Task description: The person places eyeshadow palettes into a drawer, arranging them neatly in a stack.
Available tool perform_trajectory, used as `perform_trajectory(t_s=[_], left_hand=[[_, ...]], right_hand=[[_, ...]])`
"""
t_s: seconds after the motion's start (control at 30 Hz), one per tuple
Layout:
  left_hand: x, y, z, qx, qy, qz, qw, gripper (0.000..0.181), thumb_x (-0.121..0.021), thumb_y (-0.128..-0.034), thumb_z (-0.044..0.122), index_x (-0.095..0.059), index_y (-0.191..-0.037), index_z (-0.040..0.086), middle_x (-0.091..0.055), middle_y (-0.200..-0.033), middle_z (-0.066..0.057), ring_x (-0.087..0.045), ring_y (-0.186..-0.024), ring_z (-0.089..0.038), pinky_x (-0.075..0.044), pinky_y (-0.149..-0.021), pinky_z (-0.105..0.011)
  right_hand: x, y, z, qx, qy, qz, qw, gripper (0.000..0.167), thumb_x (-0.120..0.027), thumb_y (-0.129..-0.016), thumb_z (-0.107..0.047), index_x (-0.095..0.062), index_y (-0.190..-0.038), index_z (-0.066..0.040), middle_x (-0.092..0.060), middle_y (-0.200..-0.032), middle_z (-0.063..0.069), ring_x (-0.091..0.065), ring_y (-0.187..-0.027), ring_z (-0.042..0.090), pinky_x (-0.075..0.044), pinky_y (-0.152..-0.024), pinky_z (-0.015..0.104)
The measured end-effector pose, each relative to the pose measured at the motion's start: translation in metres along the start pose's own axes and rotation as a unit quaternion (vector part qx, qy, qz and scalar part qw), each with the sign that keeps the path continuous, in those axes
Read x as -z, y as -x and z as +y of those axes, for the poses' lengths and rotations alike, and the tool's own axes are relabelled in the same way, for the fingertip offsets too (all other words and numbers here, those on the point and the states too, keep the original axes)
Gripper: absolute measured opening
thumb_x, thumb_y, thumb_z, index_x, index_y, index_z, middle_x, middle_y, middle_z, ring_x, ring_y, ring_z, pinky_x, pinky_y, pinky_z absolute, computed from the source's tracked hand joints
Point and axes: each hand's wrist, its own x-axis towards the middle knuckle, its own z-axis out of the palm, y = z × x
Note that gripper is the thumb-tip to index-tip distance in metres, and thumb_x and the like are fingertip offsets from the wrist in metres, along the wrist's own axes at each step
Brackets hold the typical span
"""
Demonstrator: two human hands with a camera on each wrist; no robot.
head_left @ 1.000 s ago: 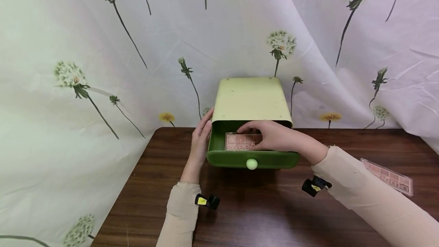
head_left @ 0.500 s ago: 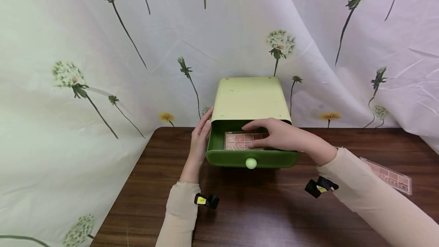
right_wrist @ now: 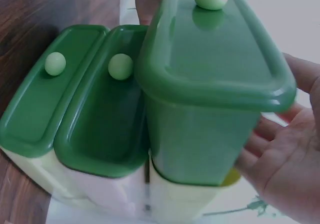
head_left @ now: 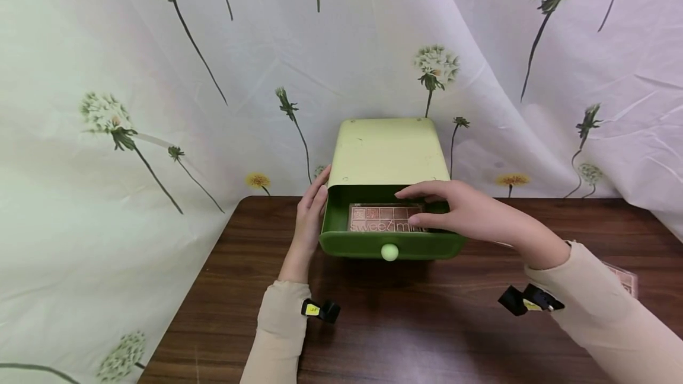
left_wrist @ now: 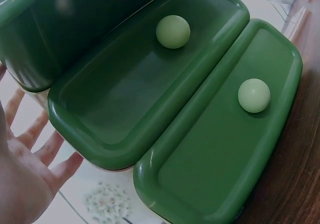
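Observation:
In the head view a cream cabinet [head_left: 392, 150] has its green top drawer [head_left: 352, 245] pulled out. A palette [head_left: 373, 218] with lettering on its lid lies flat inside. The right hand [head_left: 469, 212] hovers over the drawer's right side, fingers loosely extended and holding nothing, with the thumb near the palette's right end. The left hand [head_left: 306, 218] rests against the cabinet's left side with straight fingers. The left wrist view shows the left hand [left_wrist: 30, 169] spread beside the cabinet. The right hand [right_wrist: 290, 159] appears beside the pulled-out drawer [right_wrist: 200, 139] in the right wrist view.
A second palette [head_left: 624, 280] lies on the dark wooden table [head_left: 405, 325] at the right, partly covered by the right sleeve. Below the top drawer, two closed drawers show in the left wrist view. A flowered cloth [head_left: 224, 46] hangs behind the cabinet.
The right hand has let go of the palette in the drawer and moved to the right, uncovering more of its lid. The left hand has stayed at the cabinet's side.

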Motion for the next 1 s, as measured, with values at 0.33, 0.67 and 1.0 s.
perform_trajectory(t_s=[0.33,0.67,1.0], left_hand=[[-0.001,0.000,0.001,0.003,0.004,-0.001,1.0000,0.051,-0.047,-0.1043,0.030,-0.043,-0.152,0.014,-0.038,-0.155,0.002,-0.038,-0.140,-0.015,-0.034,-0.111,-0.040],[0.000,0.000,0.002,0.009,-0.007,0.007,0.9999,0.052,-0.048,-0.1031,0.034,-0.044,-0.152,0.014,-0.038,-0.155,0.003,-0.036,-0.141,-0.013,-0.032,-0.112,-0.042],[0.000,0.000,0.001,0.009,-0.003,0.005,0.9999,0.051,-0.047,-0.1039,0.031,-0.043,-0.152,0.015,-0.037,-0.155,0.003,-0.035,-0.141,-0.013,-0.034,-0.112,-0.042]], right_hand=[[0.012,0.033,0.016,0.036,0.002,0.052,0.9980,0.037,-0.065,-0.098,-0.028,-0.062,-0.134,-0.023,-0.063,-0.129,-0.007,-0.058,-0.117,0.011,-0.050,-0.088,0.031],[0.020,0.054,0.041,0.084,0.006,0.134,0.9873,0.035,-0.067,-0.094,-0.006,-0.067,-0.128,-0.017,-0.070,-0.116,0.001,-0.065,-0.104,0.011,-0.049,-0.086,0.018],[0.019,0.071,0.073,0.063,0.004,0.182,0.9813,0.038,-0.070,-0.090,-0.001,-0.068,-0.126,-0.014,-0.070,-0.115,-0.004,-0.063,-0.104,0.004,-0.046,-0.087,0.014]])
